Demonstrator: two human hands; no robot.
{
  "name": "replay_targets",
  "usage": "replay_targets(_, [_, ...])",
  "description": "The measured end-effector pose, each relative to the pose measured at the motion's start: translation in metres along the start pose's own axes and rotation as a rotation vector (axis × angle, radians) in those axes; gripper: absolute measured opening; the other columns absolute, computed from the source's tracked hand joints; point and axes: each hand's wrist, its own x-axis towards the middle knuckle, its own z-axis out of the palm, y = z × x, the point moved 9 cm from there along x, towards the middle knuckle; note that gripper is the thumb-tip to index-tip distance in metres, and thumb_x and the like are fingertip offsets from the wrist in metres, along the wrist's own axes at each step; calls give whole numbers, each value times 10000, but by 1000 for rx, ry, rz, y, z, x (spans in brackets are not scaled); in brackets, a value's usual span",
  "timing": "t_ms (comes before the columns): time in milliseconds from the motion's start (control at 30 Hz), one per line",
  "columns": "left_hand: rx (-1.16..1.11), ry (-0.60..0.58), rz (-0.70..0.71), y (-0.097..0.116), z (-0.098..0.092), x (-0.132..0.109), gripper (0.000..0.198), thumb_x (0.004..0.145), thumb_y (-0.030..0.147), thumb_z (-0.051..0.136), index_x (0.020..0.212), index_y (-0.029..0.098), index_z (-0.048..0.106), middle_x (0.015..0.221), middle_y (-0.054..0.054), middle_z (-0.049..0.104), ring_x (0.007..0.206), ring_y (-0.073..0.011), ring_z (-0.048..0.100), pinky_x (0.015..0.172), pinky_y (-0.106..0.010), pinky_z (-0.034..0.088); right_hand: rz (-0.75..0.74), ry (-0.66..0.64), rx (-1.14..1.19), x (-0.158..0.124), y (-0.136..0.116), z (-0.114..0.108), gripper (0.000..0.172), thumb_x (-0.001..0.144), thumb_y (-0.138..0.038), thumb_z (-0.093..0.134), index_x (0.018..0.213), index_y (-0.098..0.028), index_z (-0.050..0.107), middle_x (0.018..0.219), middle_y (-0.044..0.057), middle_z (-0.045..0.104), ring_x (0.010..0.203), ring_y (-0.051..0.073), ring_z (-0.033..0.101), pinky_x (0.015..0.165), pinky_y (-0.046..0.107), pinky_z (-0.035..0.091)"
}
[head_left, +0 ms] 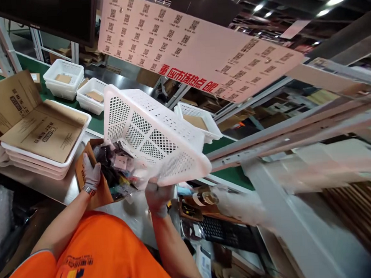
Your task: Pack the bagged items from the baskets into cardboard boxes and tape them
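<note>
A white perforated plastic basket (154, 134) is tilted on its side over an open cardboard box (101, 194). My right hand (159, 196), in a pale glove, grips the basket's near rim. Also gloved, my left hand (91, 173) holds the box's left wall, its fingers over the edge. Small plastic-bagged items (121, 166), mostly dark with some coloured pieces, lie at the box's mouth and the basket's lower side. How many of them are still inside the basket is hidden.
Stacked white trays (80, 122) with flattened cardboard stand on the left. Smaller white baskets (64, 77) sit on the green belt behind. A sign with printed codes (179, 38) hangs ahead. A keyboard (216, 231) and tape roll (206, 198) lie to the right, beside a metal frame.
</note>
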Motion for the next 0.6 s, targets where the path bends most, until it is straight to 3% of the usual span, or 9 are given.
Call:
replay_targets(133, [11, 31, -20, 0, 8, -13, 946, 994, 235, 609, 1856, 163, 227, 1927, -153, 268, 1813, -255, 185, 1481, -421, 192, 18, 40, -23, 7, 5, 1, 358, 946, -510, 624, 1062, -204, 771, 1093, 255, 798, 1270, 479, 752, 1157, 696, 593])
replay_targets(333, [92, 54, -31, 6, 13, -32, 905, 1024, 183, 630, 1831, 88, 231, 1910, -242, 260, 1814, -375, 140, 1491, -493, 191, 40, 84, -60, 14, 5, -4, 352, 940, -536, 626, 970, -214, 765, 1040, 253, 806, 1235, 490, 773, 1176, 677, 593])
replay_targets(600, [104, 54, -96, -1, 24, -44, 944, 1014, 139, 595, 1843, 54, 151, 1926, -261, 155, 1808, -390, 139, 1491, -460, 182, 69, 122, -60, 18, 8, -24, 438, 942, -517, 628, 1125, -156, 796, 1219, 311, 777, 1579, 549, 546, 1249, 723, 533])
